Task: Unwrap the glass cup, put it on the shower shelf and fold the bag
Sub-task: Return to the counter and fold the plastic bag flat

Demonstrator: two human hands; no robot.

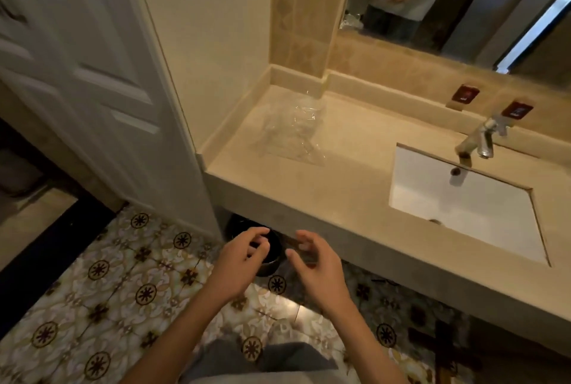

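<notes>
Hovering below the beige stone counter (pixel 309 198), the left hand (pixel 238 263) and right hand (pixel 315 263) hang loosely curled, holding nothing. Well apart, the clear crinkled plastic bag (pixel 293 130) lies on the counter's back corner; any cup inside is unclear.

Beige counter (pixel 340 198), white sink (pixel 494 220), clear bag (pixel 293 133), dark-medallion floral floor tiles (pixel 123 285).

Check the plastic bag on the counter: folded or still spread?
Not folded: the plastic bag lies loose and crumpled on the counter, neither hand touching it.
</notes>
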